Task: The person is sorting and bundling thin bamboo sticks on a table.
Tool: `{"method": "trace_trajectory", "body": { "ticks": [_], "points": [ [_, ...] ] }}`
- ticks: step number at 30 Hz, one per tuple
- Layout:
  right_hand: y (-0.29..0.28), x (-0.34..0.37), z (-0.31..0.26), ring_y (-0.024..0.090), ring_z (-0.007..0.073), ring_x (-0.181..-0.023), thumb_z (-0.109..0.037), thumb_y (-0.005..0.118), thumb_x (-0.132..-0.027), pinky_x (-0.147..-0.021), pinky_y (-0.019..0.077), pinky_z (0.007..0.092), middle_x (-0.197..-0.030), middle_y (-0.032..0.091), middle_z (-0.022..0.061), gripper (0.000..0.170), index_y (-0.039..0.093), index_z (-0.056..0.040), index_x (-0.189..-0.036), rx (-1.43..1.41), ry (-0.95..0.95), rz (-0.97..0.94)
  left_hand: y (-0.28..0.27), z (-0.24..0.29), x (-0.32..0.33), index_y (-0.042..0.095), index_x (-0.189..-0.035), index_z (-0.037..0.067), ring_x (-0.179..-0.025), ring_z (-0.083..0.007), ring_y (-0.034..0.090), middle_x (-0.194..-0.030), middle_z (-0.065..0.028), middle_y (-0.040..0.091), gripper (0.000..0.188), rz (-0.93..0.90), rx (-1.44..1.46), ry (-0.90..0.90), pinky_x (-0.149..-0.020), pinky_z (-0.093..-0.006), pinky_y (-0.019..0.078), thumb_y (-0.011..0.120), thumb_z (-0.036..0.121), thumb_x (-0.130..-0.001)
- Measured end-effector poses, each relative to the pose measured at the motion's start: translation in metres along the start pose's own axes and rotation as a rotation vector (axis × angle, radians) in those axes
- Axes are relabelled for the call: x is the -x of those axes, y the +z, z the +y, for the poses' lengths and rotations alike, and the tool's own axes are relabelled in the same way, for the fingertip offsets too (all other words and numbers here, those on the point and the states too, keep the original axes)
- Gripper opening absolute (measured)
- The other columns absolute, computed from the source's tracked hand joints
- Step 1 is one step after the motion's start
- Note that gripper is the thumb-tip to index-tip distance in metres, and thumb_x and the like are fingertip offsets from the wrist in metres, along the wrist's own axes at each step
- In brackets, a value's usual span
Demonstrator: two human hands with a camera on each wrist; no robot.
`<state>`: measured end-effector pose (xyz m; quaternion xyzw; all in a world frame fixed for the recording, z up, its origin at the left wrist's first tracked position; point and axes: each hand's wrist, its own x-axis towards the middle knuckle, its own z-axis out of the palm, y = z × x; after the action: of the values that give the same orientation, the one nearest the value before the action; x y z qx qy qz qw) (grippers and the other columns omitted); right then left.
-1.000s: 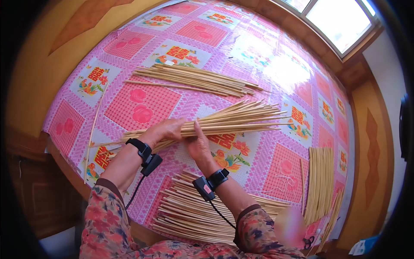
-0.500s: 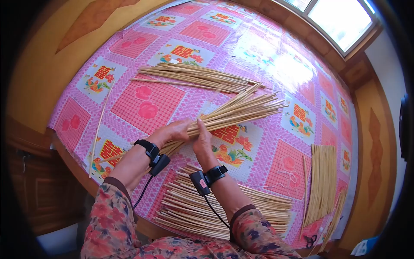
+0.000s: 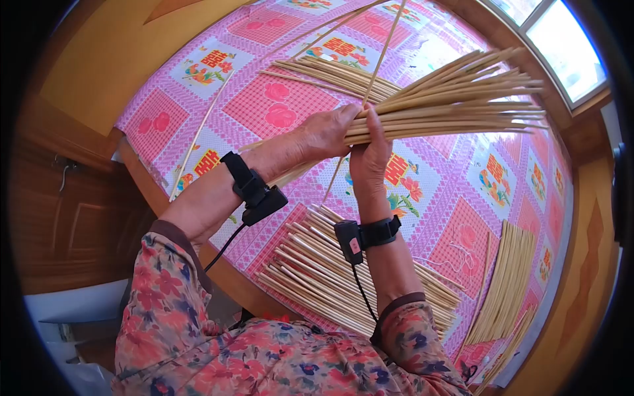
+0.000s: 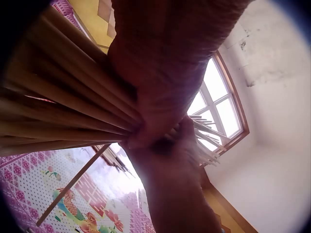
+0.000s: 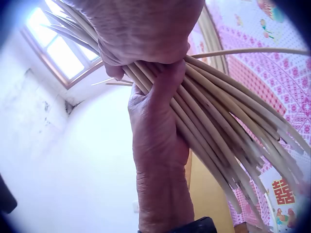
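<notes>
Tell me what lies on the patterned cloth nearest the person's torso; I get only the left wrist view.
Observer: A spread of loose sticks, lying roughly side by side.
Operator: Check the right side of the cloth.
Observer: The head view shows a separate row of sticks there, packed close together.
Operator: Look above the gripped bundle.
Observer: In the head view, a long thin strip reaches from the hands up to the picture's top edge.

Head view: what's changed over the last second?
The stick bundle has been lifted higher. A long thin strip now crosses it where it's gripped. Nothing visibly let go: left hand and right hand both still grip the bundle. Near row of sticks, far pile of sticks and right-side stack lie as before.
</notes>
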<state>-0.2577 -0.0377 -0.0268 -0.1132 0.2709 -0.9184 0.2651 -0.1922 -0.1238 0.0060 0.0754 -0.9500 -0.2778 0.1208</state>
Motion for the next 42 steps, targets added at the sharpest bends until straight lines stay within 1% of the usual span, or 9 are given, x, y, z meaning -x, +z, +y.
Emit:
{"method": "trace_trajectory", "body": {
  "ticks": [9,13,19,21,27,32,37,38,42],
  "points": [
    [0.160,0.008,-0.075,0.053,0.0112,-0.082,-0.006,0.064,-0.071,-0.075,0.0421,0.0251,-0.089,0.055,0.0055,0.027,0.054,0.0006,-0.095,0.111,-0.258,-0.515,-0.133,0.078,0.022,0.033,-0.117,0.008,-0.090,-0.0300,0.055,-0.100,-0.0171,0.053,0.064,0.502,0.037,0.169,-0.077,-0.0343,0.0449,0.069,0.013,-0.064],
    [0.193,0.019,-0.072,0.055,0.0104,-0.074,-0.005,0.065,-0.071,-0.069,0.0443,0.0235,-0.083,0.058,0.0045,0.025,0.055,0.0016,-0.093,0.236,-0.336,-0.603,-0.151,0.078,0.043,0.031,-0.119,0.006,-0.098,-0.0202,0.050,-0.105,-0.0131,0.047,0.068,0.541,0.255,0.192,-0.082,-0.0309,0.0410,0.070,0.009,-0.063],
    [0.190,0.020,-0.035,0.057,0.0122,-0.076,0.000,0.065,-0.069,-0.069,0.0473,0.0239,-0.085,0.059,0.0059,0.027,0.055,0.0023,-0.094,0.302,-0.341,-0.574,-0.146,0.044,0.057,0.024,-0.127,0.005,-0.107,-0.0198,0.045,-0.113,-0.0124,0.044,0.078,0.531,0.350,0.218,-0.089,-0.0298,0.0374,0.068,0.003,-0.063],
    [0.192,0.017,-0.021,0.057,0.0123,-0.077,0.001,0.065,-0.069,-0.069,0.0476,0.0239,-0.086,0.059,0.0062,0.028,0.055,0.0021,-0.095,0.350,-0.311,-0.613,-0.144,0.032,0.062,0.022,-0.129,0.007,-0.108,-0.0267,0.045,-0.114,-0.0153,0.042,0.086,0.561,0.549,0.195,-0.091,-0.0336,0.0378,0.072,0.006,-0.059],
    [0.178,0.006,0.030,0.057,0.0127,-0.078,-0.002,0.069,-0.065,-0.070,0.0471,0.0252,-0.085,0.059,0.0057,0.033,0.055,0.0026,-0.095,0.504,-0.263,-0.684,-0.132,-0.021,0.076,0.019,-0.131,0.006,-0.115,-0.0271,0.035,-0.120,-0.0144,0.033,0.093,0.680,0.309,0.157,-0.096,-0.0348,0.0321,0.072,0.005,-0.055],
    [0.159,0.006,0.060,0.056,0.0145,-0.084,-0.002,0.069,-0.064,-0.074,0.0466,0.0282,-0.091,0.058,0.0086,0.041,0.051,0.0032,-0.100,0.553,-0.092,-0.747,-0.112,-0.048,0.096,0.019,-0.131,0.004,-0.118,-0.0222,0.034,-0.128,-0.0138,0.034,0.093,0.525,0.736,-0.072,-0.095,-0.0342,0.0324,0.075,0.011,-0.057],
    [0.177,-0.005,0.068,0.055,0.0140,-0.083,-0.002,0.069,-0.064,-0.073,0.0463,0.0278,-0.090,0.058,0.0082,0.046,0.047,0.0035,-0.104,0.572,-0.132,-0.759,-0.124,-0.062,0.081,0.020,-0.130,0.005,-0.112,-0.0250,0.043,-0.123,-0.0158,0.039,0.088,0.692,0.605,-0.014,-0.091,-0.0342,0.0369,0.074,0.013,-0.060],
    [0.179,-0.008,0.066,0.054,0.0128,-0.085,-0.002,0.068,-0.064,-0.075,0.0456,0.0271,-0.094,0.056,0.0079,0.048,0.045,0.0028,-0.106,0.739,-0.085,-0.696,-0.124,-0.062,0.078,0.021,-0.129,0.006,-0.110,-0.0266,0.045,-0.121,-0.0169,0.041,0.086,0.753,0.547,-0.025,-0.089,-0.0344,0.0386,0.073,0.014,-0.061],
    [0.191,-0.012,0.063,0.053,0.0130,-0.088,-0.001,0.067,-0.066,-0.075,0.0452,0.0259,-0.099,0.054,0.0085,0.048,0.043,0.0015,-0.108,0.553,-0.198,-0.621,-0.140,-0.038,0.071,0.024,-0.127,0.005,-0.107,-0.0354,0.045,-0.117,-0.0218,0.042,0.080,0.849,0.364,-0.001,-0.087,-0.0368,0.0410,0.070,0.017,-0.063]
  ]
}}
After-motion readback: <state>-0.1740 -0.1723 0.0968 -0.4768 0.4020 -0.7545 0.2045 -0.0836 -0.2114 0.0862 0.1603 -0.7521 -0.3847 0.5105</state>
